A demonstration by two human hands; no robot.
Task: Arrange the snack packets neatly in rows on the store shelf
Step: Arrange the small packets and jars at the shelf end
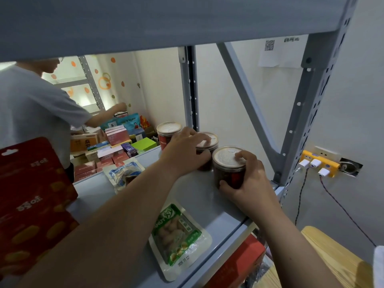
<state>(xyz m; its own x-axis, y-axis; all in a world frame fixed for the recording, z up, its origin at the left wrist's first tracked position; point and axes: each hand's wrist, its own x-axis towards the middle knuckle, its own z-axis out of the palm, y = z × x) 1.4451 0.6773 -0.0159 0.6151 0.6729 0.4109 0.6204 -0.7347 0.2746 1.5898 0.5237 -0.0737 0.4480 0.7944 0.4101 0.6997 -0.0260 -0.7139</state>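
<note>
**Two hands holding snack jars on a grey store shelf**

Three round clear jars with pull-tab lids are standing in a slanting row toward the back right of the grey metal shelf (197, 196). The right hand (249, 183) is gripping the nearest jar (227, 169) — thumb low on its wall, fingers curling over the lid's rim. The left hand (185, 148) is reaching in from the lower left, arm stretched across the shelf, and is clasping the middle jar (207, 142) from above, fingers bent over its lid. The far jar (168, 132) is standing untouched just behind that hand.

A green peanut packet (178, 240) is lying flat near the shelf's front edge, beneath the left forearm. A clear-and-blue packet (124, 173) is lying flat farther back on the left. Large red packets (31, 204) are filling the left foreground.

Beyond the shelf, another person in a grey shirt (31, 111) is reaching over a table of small boxes (116, 146). On the right wall a yellow power strip (320, 163) is holding white plugs — a pale wooden surface (332, 256) is showing below it.
</note>
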